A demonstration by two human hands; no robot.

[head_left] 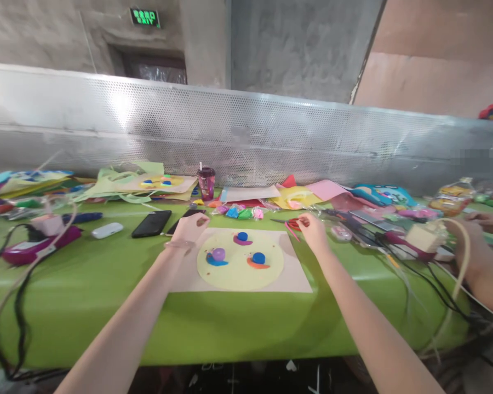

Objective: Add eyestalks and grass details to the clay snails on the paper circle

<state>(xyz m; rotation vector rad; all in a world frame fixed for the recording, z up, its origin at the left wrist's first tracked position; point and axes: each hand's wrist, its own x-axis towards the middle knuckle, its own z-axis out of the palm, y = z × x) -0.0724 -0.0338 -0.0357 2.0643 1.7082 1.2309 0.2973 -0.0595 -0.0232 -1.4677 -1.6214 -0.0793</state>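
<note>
In front of me lies a pale paper sheet (299,273) with a light yellow round shape (240,276) on it. Three clay snails rest on the round: a blue and purple one (242,237) at the top, a purple and light blue one (218,256) at left, and a blue and orange one (258,260) at right. My left hand (190,229) hovers by the sheet's upper left corner, thumb and finger pinched. At the upper right corner my right hand (313,231) is also pinched, beside red-handled scissors (291,223). What either pinch holds is too small to tell.
Two phones (152,224) lie left of the sheet, near a white mouse-like object (107,230). Behind are bagged clay pieces (244,212) and a purple drink cup (206,183). Power strips (41,246) and cables flank both sides. Another person's hand (482,235) is at far right.
</note>
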